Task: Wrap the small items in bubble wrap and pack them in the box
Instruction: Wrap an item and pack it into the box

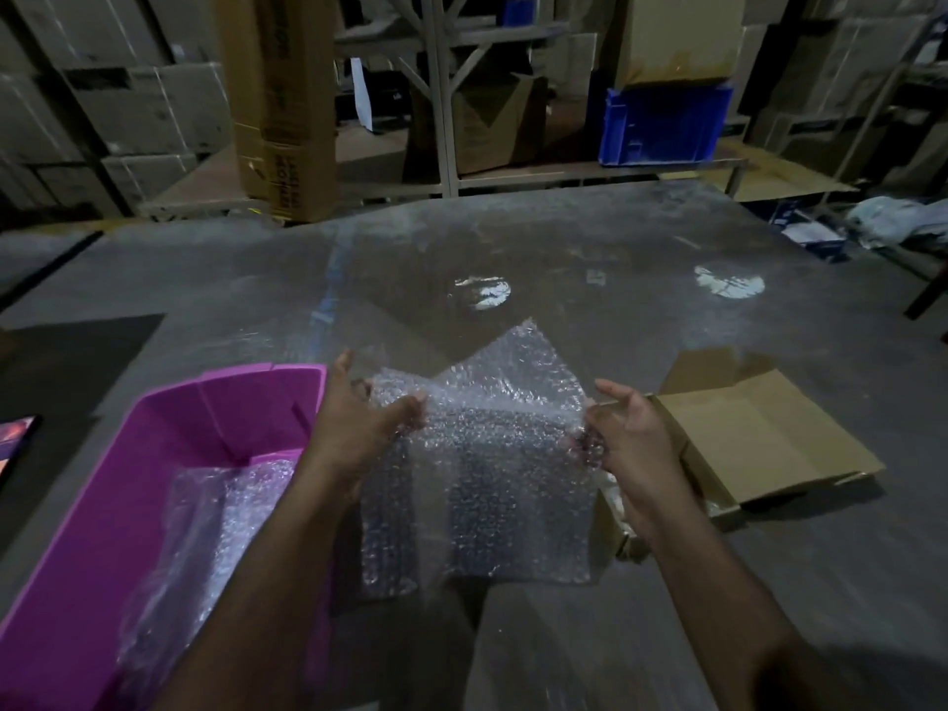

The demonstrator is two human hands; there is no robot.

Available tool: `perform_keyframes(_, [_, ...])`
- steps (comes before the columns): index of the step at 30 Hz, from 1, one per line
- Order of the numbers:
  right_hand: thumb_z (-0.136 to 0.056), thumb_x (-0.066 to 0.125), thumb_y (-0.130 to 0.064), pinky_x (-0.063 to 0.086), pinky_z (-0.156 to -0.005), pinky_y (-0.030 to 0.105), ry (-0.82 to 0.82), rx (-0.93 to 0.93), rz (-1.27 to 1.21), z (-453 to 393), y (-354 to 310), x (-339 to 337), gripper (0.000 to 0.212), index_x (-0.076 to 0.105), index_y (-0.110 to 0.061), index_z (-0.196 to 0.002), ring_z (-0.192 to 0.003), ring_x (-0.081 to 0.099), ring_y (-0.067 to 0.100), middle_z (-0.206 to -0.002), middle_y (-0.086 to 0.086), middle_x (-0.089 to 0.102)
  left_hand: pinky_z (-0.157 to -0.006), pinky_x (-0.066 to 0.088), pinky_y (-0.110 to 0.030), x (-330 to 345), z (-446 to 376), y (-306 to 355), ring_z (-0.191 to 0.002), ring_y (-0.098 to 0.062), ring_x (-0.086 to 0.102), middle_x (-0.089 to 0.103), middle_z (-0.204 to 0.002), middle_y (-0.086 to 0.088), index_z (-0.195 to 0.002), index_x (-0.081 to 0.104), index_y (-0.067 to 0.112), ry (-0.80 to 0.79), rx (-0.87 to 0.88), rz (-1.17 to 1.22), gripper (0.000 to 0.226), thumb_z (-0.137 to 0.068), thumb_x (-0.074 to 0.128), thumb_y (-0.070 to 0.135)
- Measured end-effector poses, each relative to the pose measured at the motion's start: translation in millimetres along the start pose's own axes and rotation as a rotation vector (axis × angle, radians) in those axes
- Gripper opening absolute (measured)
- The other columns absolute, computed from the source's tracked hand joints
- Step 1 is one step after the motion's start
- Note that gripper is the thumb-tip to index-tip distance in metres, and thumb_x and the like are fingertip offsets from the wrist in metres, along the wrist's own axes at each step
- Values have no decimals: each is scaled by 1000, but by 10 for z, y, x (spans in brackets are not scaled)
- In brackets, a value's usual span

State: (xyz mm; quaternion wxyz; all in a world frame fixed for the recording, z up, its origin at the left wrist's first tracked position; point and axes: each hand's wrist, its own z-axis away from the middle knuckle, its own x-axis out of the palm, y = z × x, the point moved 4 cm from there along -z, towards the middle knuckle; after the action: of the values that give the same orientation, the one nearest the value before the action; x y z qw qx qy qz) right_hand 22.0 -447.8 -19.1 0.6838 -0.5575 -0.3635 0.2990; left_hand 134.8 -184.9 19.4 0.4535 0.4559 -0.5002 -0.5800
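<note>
Head view shows a clear, soft sheet of bubble wrap (482, 454) held up over the grey worktop (590, 259) and folded over something dark; what that thing is cannot be told through the plastic. The left hand (367, 418) pinches the sheet's upper left edge between thumb and fingers. The right hand (623, 433) grips the sheet's right edge, its fingers curled into the plastic. A loose corner of the sheet stands up beyond the two hands.

Just right of the bubble wrap, partly behind the right hand, lies the open brown cardboard box (759, 438), its flaps spread flat. Just left of the bubble wrap sits a magenta plastic bin (231, 397) with more clear wrap (215, 526) lying in it. Far beyond the bubble wrap, a blue plastic crate (662, 125) rests on a shelf.

By my judgement the sheet is very light, limp and somewhat slippery, so it will sag and unfold unless kept taut. Its bubbles can burst under a hard squeeze. Holding it at opposite edges, as now, looks best, with the fold tucked under the bundle before it goes into the box.
</note>
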Motion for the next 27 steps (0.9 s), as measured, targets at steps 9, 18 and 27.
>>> perform_keyframes(9, [-79, 80, -14, 55, -74, 22, -191, -133, -2, 41, -296, 117, 36, 73, -19, -113, -87, 70, 11, -96, 2, 76, -79, 61, -33, -143, -21, 206, -100, -24, 71, 71, -122, 1, -124, 65, 18, 103, 251, -55, 62, -66, 87, 28])
perform_keyframes(18, [-85, 79, -15, 55, -78, 23, -146, -308, 429, -67, -446, 37, 18, 75, -25, -99, -90, 70, 8, -95, -6, 72, -74, 60, -39, -139, 52, 386, -76, -17, 68, 75, -92, 0, -103, 75, 26, -37, 368, -405, 34, -73, 89, 18])
perform_keyframes(27, [-80, 84, -24, 47, -89, 21, -113, -471, 560, -105, -606, -39, 17, 67, -26, -79, -104, 59, 9, -116, -7, 55, -81, 52, -14, -84, 82, 478, -100, 0, 67, 71, -111, 13, -124, 68, 30, -43, 470, -335, 37, -93, 70, 9])
